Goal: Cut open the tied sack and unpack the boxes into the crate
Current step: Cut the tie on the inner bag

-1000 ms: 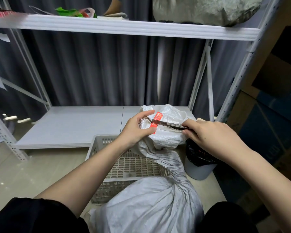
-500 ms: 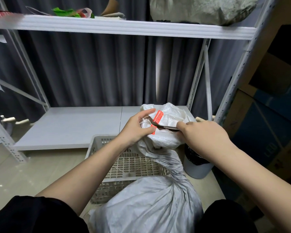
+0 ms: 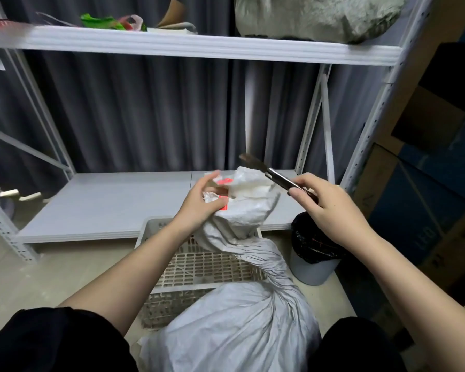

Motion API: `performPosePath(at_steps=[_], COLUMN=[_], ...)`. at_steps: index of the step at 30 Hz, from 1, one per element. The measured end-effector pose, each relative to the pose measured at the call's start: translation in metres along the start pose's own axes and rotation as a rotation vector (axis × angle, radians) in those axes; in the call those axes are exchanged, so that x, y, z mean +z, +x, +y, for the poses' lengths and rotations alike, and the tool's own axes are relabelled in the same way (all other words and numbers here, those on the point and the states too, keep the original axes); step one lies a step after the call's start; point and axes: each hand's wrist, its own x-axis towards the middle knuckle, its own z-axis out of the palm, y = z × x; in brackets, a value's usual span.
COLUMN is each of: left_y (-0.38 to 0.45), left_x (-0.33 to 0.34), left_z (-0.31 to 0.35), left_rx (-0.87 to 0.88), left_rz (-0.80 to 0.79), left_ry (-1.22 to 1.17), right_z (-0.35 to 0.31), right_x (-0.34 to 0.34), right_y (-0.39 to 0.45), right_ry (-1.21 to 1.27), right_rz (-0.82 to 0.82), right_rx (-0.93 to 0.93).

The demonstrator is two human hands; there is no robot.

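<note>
The left hand [image 3: 199, 202] has its grip curled round the bunched neck of the pale grey woven plastic sack [image 3: 234, 326], thumb and fingers pinching the crumpled white top where torn red tape [image 3: 224, 181] shows in two pieces. The right hand [image 3: 330, 210] has its grip closed on the handles of one pair of dark metal scissors [image 3: 273, 174], blades pointing up and to the left, their tips blurred and just above the sack's top; whether the blades are parted cannot be told. The sack's twisted neck rises from a full, wrinkled body standing on the glossy floor [image 3: 24, 277] between the person's knees. Just behind it sits one white slotted plastic crate [image 3: 199, 267], in front of the lower shelf of the white metal rack [image 3: 105, 200]. To the crate's right stands one round grey bin with a black liner [image 3: 313, 251]. No boxes are visible.
</note>
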Motion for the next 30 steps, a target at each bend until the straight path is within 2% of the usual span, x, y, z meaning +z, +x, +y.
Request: performPosePath(at_steps=[3,6,9,12,16,19,22,25,27,30], left_y=[0.0,0.002,0.007,0.01,0.013,0.014,0.013,0.007,0.002,0.001], left_x=[0.0,-0.001,-0.003,-0.004,0.008,0.032,0.068,0.105,0.128,0.16], left_z=[-0.008,-0.012,-0.013,-0.011,-0.007,-0.005,0.001,0.007,0.006,-0.012], left_rx=[0.054,0.001,-0.127,-0.239,-0.244,-0.137,-0.081,-0.248,-0.351,-0.424], left_rz=[0.067,0.149,0.194,0.195,0.216,0.122,-0.083,-0.365,-0.535,-0.588], left_ry=[0.191,0.471,0.644,0.719,0.817,0.875,0.595,0.277,0.211,0.171], right_z=[0.006,0.014,0.022,0.028,0.039,0.047,0.053,0.06,0.069,0.089], right_x=[0.013,0.026,0.039,0.047,0.053,0.057,0.062,0.067,0.071,0.078], right_y=[0.01,0.022,0.027,0.026,0.021,0.017,0.014,0.012,0.01,0.004], right_ry=[0.379,0.697,0.851,0.954,0.961,0.975,0.985,1.04,1.13,1.252], right_rz=[0.024,0.014,-0.039,-0.072,-0.065,-0.075,-0.058,0.019,0.078,0.136], right_rx=[0.116,0.3,0.435,0.497,0.529,0.546,0.566,0.621,0.684,0.779])
